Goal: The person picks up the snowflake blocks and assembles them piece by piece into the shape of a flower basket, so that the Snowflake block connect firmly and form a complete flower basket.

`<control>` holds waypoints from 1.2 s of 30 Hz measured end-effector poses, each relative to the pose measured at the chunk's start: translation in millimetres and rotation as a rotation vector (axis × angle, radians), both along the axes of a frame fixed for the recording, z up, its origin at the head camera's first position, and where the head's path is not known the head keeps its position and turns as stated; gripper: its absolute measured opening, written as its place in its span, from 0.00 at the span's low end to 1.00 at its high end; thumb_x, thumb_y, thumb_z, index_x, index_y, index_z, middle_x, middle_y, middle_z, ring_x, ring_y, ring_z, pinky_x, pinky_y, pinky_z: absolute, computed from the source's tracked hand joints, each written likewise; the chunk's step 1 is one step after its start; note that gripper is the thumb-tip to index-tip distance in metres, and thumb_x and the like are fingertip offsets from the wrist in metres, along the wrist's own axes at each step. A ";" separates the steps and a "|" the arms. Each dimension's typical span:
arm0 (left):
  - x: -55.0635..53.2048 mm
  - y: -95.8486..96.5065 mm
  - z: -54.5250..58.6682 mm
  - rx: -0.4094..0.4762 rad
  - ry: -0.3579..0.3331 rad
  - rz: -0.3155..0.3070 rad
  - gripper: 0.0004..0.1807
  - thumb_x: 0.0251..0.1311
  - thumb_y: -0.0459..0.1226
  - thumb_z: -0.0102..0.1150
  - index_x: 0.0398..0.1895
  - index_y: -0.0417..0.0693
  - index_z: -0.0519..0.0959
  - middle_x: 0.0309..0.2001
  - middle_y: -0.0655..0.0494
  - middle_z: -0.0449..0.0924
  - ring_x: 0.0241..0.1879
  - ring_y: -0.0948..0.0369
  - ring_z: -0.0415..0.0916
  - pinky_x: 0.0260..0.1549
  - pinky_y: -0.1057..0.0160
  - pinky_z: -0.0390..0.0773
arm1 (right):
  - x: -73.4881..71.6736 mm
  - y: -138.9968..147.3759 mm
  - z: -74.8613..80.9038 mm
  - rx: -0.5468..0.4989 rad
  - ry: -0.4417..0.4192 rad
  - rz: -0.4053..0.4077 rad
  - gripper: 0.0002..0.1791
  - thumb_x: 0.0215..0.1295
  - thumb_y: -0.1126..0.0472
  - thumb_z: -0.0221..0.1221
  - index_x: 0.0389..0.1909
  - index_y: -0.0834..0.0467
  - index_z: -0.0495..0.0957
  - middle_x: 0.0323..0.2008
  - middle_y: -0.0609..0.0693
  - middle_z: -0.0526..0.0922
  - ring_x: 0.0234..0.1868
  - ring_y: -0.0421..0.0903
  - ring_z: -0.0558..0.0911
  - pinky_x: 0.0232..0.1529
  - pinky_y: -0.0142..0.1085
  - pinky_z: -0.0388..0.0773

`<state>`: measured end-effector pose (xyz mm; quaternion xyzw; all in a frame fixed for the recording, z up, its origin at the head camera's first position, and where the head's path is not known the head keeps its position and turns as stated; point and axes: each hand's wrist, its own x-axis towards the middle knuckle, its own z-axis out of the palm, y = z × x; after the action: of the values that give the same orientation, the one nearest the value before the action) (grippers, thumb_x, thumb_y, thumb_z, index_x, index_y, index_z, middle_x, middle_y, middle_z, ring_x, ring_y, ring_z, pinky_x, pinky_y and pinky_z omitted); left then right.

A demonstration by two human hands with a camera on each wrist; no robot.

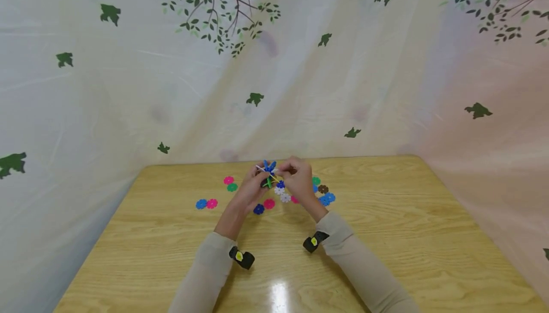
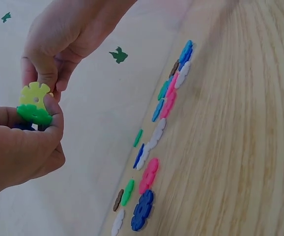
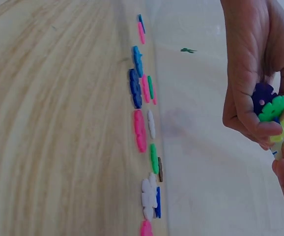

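Note:
Above the far part of the table, my left hand (image 1: 249, 190) grips a cluster of joined flower-shaped plastic discs. Blue discs (image 1: 269, 166) stick up from it in the head view. A green disc (image 2: 34, 114) lies under the left thumb, and a yellow disc (image 2: 35, 93) stands upright against it in the left wrist view. A dark purple-blue disc (image 3: 263, 96) shows between the left fingers in the right wrist view. From the other side, my right hand (image 1: 299, 178) pinches a small whitish disc (image 1: 275, 171) at the cluster's edge; fingers partly hide it.
Loose discs lie on the wooden table (image 1: 386, 237) around and below the hands: a blue and pink pair (image 1: 207, 204) at left, white discs (image 1: 285, 198) in the middle, light blue discs (image 1: 328, 199) at right. A leaf-patterned curtain (image 1: 300, 89) hangs behind the table's far edge.

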<state>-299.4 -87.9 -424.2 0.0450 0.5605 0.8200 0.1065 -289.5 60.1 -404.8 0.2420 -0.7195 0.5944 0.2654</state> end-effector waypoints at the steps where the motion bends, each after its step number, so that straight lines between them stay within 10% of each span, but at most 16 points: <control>1: 0.3 1.2 -0.6 -0.001 0.004 0.009 0.21 0.77 0.28 0.37 0.71 0.35 0.58 0.58 0.47 0.64 0.50 0.60 0.71 0.51 0.66 0.79 | 0.0 -0.7 -0.8 -0.007 -0.002 -0.007 0.05 0.54 0.85 0.63 0.24 0.77 0.79 0.27 0.70 0.81 0.27 0.66 0.83 0.30 0.36 0.84; 9: -0.1 8.9 -2.8 0.036 0.008 0.056 0.24 0.76 0.27 0.38 0.72 0.31 0.57 0.56 0.44 0.66 0.45 0.62 0.72 0.46 0.70 0.80 | -1.7 -2.3 -3.1 -0.021 -0.017 -0.023 0.06 0.53 0.88 0.59 0.23 0.78 0.77 0.27 0.72 0.80 0.28 0.65 0.83 0.29 0.32 0.81; 23: 0.5 -10.5 14.2 -0.037 -0.010 -0.073 0.26 0.77 0.28 0.40 0.75 0.36 0.54 0.53 0.50 0.66 0.45 0.63 0.75 0.47 0.70 0.81 | -5.0 10.1 7.0 0.119 -0.009 0.096 0.05 0.58 0.80 0.65 0.28 0.74 0.78 0.30 0.69 0.82 0.32 0.63 0.83 0.33 0.35 0.85; 31: -2.1 -9.6 12.2 -0.034 -0.013 0.167 0.23 0.73 0.32 0.54 0.70 0.40 0.68 0.45 0.55 0.75 0.40 0.64 0.79 0.46 0.68 0.82 | -23.5 7.1 -14.2 0.127 -0.071 0.067 0.04 0.62 0.74 0.67 0.35 0.71 0.82 0.37 0.66 0.85 0.36 0.61 0.85 0.36 0.39 0.87; 36: -3.3 -2.3 9.9 0.106 -0.029 0.191 0.19 0.75 0.33 0.51 0.66 0.41 0.68 0.49 0.54 0.72 0.44 0.65 0.79 0.54 0.63 0.82 | -25.7 0.8 -19.2 0.069 -0.079 0.065 0.05 0.62 0.70 0.69 0.34 0.68 0.83 0.35 0.64 0.86 0.35 0.59 0.86 0.34 0.38 0.87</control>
<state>-302.7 -90.2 -414.3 -0.0150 0.5163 0.8556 0.0333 -315.2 60.9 -424.1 0.2507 -0.7412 0.5866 0.2088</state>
